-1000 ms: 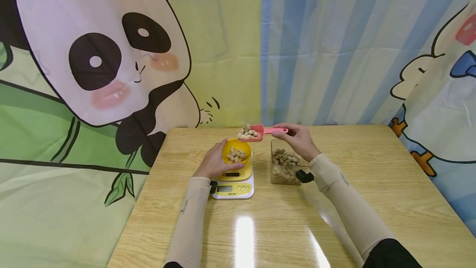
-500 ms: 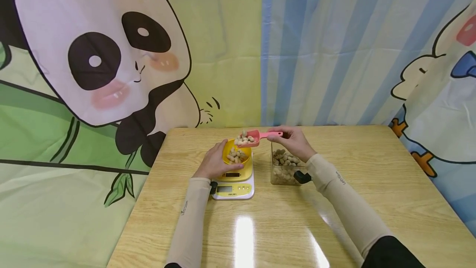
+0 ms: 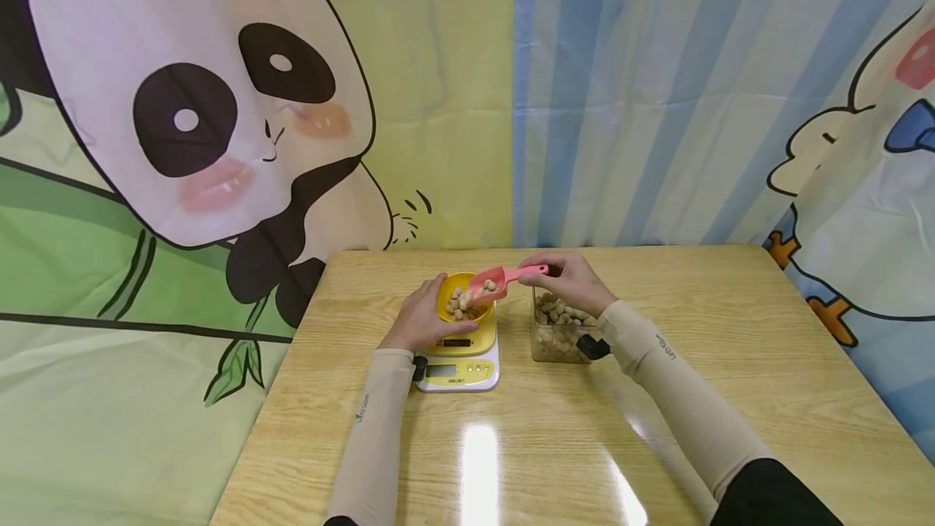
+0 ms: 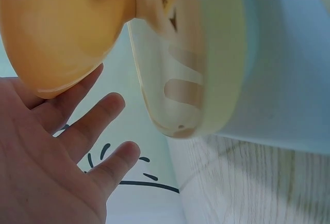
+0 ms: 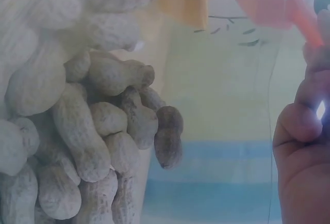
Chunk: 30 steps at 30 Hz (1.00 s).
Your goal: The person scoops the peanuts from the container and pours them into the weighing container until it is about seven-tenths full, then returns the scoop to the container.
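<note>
Presently, near the far edge of the table (image 3: 730, 331), my right hand (image 3: 573, 281), pinching the scoop (image 3: 502, 275) over the bowl (image 3: 450, 283) my left hand (image 3: 416, 319) grips, partly hides the peanut box (image 3: 557, 347); left wrist view shows the bowl's underside, hidden from head view.

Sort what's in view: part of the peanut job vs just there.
Part of the job:
yellow bowl
pink scoop, tipped over the bowl
clear container
peanuts, in all three
kitchen scale, below the bowl

Just there:
panda print
blue-striped cloth
bird print
wooden table, merely the work surface
</note>
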Available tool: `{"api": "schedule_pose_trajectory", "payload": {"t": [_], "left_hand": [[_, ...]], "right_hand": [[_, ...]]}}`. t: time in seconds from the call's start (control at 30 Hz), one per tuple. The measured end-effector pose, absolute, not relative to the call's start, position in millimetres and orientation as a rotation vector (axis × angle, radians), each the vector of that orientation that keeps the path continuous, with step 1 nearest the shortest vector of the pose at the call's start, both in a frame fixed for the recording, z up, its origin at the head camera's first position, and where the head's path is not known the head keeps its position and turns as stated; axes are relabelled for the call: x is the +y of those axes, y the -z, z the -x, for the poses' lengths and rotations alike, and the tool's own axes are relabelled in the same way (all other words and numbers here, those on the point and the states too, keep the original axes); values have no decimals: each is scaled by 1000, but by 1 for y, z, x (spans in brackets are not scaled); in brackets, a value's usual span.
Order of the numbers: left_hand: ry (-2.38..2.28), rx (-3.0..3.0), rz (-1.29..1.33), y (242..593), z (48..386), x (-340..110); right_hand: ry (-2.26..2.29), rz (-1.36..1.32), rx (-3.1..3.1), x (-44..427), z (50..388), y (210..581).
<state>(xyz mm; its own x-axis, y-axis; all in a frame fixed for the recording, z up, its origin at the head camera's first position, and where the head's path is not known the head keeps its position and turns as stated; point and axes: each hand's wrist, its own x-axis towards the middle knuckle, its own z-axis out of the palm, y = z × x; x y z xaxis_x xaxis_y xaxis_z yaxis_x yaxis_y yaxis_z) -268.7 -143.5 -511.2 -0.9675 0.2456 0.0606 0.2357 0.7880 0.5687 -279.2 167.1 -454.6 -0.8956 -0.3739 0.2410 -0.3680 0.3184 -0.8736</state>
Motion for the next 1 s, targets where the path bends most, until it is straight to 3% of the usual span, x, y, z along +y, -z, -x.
{"api": "schedule_pose_trajectory", "payload": {"t": [0.53, 1.0], "left_hand": [[-938, 2957, -396, 511, 269, -144], [-959, 2945, -396, 512, 269, -145]], "right_hand": [[1441, 896, 2739, 164, 273, 431], [1510, 874, 2716, 171, 269, 427]]}}
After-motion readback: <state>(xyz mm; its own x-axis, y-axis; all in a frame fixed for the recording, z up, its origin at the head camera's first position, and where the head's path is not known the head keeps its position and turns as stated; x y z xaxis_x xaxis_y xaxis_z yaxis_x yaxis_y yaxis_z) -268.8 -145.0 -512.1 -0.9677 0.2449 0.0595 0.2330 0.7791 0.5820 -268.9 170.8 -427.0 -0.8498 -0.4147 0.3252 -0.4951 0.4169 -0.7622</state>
